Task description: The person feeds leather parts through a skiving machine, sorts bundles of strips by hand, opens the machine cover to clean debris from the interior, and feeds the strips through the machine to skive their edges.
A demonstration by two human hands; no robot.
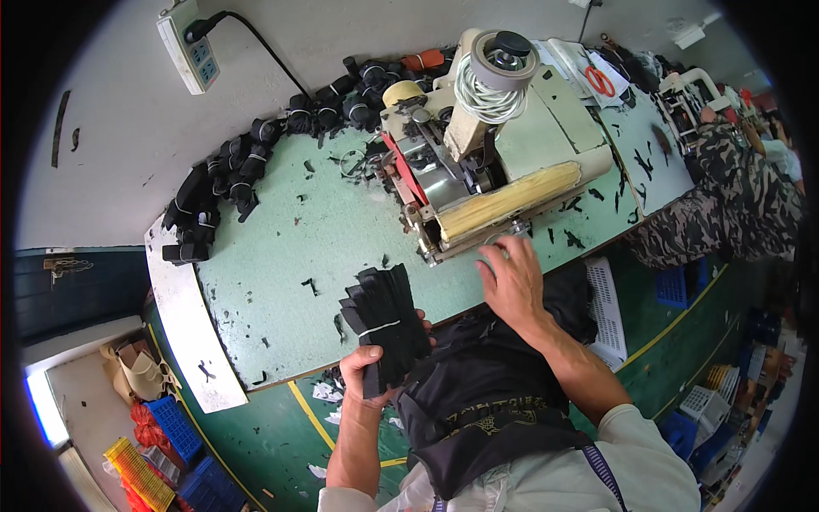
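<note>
My left hand (360, 365) is closed around a bundle of black fabric strips (394, 341), its thumb on the near side. A thin white rubber band (379, 328) runs across the bundle, and the strips fan out at the upper end. Over the table's front edge, my right hand (515, 280) is bent with thumb and forefinger apart, close to a small metal knob (519, 228) on the machine. I see nothing held in it, though its palm side is hidden. The beige machine (546, 119) carries a wooden bar (512, 200) along its front.
Banded black bundles (230, 166) line the table's back edge. Black scraps lie over the green tabletop (290, 256). Red-handled scissors (599, 81) rest behind the machine. A person in camouflage clothing (734, 188) is at the right. Blue crates (209, 486) stand on the floor at lower left.
</note>
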